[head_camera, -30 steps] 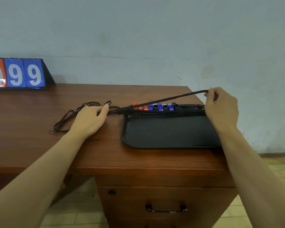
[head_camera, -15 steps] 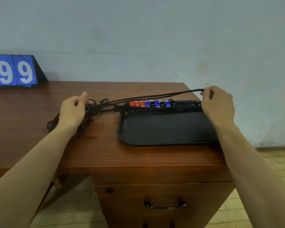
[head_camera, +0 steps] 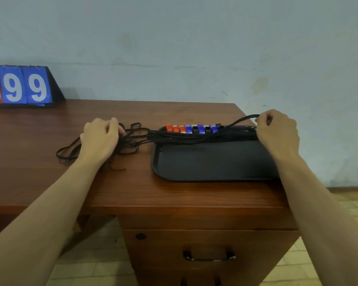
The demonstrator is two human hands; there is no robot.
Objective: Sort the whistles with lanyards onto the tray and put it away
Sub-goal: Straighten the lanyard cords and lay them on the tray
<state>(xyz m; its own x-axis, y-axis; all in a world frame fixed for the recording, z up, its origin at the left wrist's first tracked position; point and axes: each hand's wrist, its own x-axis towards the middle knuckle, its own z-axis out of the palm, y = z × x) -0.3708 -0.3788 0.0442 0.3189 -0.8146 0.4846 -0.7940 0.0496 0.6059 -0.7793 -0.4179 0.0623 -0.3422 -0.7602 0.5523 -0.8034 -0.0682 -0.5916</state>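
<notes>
Orange, blue and black whistles [head_camera: 191,129] sit in a row along the tray's [head_camera: 215,162] far edge, sorted by colour. Black lanyards [head_camera: 174,137] trail left off the tray onto the worktop [head_camera: 174,195] in a tangle. Right hand [head_camera: 277,133] fingers pinch one cord end, lifted, probably to tension it. Left hand [head_camera: 100,141] fingers curl round the loose loops, likely gathering them to fold onto the tray.

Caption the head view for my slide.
Both hands gather black lanyards: left hand grips the tangle on the desk, right hand pinches a strand over the tray of whistles.
</notes>
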